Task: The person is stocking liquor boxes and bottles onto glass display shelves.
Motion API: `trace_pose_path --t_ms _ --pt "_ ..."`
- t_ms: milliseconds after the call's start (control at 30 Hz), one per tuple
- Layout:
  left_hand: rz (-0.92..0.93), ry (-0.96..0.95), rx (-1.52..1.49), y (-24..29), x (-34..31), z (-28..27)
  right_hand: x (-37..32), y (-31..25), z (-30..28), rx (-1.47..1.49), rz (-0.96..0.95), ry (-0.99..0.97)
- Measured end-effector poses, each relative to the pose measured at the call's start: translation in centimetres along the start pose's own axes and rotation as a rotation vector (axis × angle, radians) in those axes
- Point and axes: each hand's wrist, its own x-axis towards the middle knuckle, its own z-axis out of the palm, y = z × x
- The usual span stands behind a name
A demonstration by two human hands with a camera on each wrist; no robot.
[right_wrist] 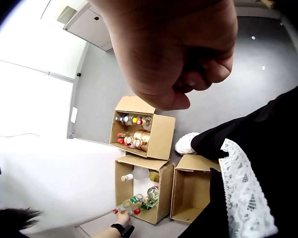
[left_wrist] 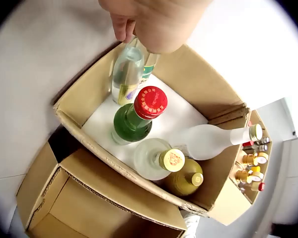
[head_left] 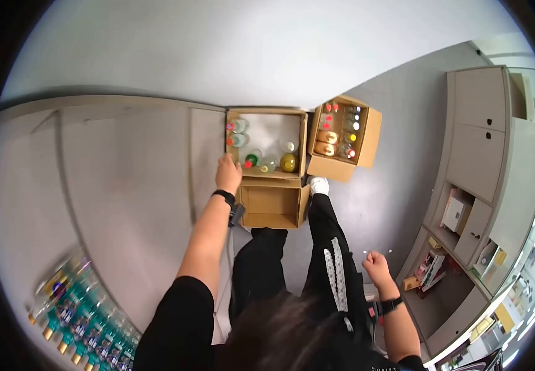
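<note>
My left hand point(head_left: 228, 173) is over the left rim of an open cardboard box point(head_left: 273, 179), fingers bent downward. Right beside its fingertips stand two clear bottles with red caps, the nearer clear bottle point(left_wrist: 128, 69) partly hidden by the hand in the left wrist view. Around them in the box are a green bottle point(left_wrist: 131, 124) with a red cap, a clear bottle point(left_wrist: 149, 158) with a gold cap, a frosted white bottle point(left_wrist: 203, 142) leaning over, and a yellow bottle point(left_wrist: 181, 181). My right hand point(head_left: 376, 267) is held away from the boxes, fingers curled in with nothing in them.
A second carton point(head_left: 366, 139) of bottles, flaps open, stands at the right. Another open carton point(head_left: 270, 219) sits nearer my legs. A white shoe point(head_left: 319, 185) is beside it. Cabinets point(head_left: 478, 99) line the right; several teal bottles point(head_left: 82, 321) stand lower left.
</note>
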Motion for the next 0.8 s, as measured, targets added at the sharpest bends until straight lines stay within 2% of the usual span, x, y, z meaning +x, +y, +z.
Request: trace_pose_path --t_ms 133,200,233,300,333,433,500,567,633,733,800 --pt "0.053 -0.014 0.147 -3.2 3.0 5.6 -3.8 5.3 0.0 0.155 0.118 0.062" --pt "0.005 -0.021 0.220 -2.9 4.1 6.2 -5.5 5.2 0.4 0.250 0.320 0.116" --pt "0.020 -0.042 0.217 -3.4 4.8 7.2 -6.0 5.5 0.6 0.258 0.340 0.130" --pt "0.096 0.027 0.187 -4.8 6.2 8.8 -7.0 5.8 1.1 0.288 0.303 0.164" --pt "0.111 0.015 0.187 -5.3 7.2 9.3 -7.0 4.2 1.3 0.313 0.355 0.178" --pt "0.223 0.006 0.122 -5.6 9.1 9.9 -7.8 5.8 2.1 0.316 0.321 0.210" --pt "0.137 -0.033 0.159 -4.9 9.9 9.4 -7.9 5.8 2.2 0.356 0.358 0.229" --pt "0.148 -0.062 0.142 -3.3 9.5 7.9 -7.7 5.7 2.3 0.331 0.345 0.231" --pt "0.136 -0.110 0.119 -4.7 10.4 8.3 -8.0 5.6 2.7 0.354 0.331 0.247" --pt "0.090 -0.158 0.257 -4.3 10.4 7.6 -8.2 5.3 3.4 0.319 0.312 0.254" --pt "0.096 -0.099 0.249 -3.7 9.2 6.9 -7.9 5.2 3.7 0.356 0.321 0.252"
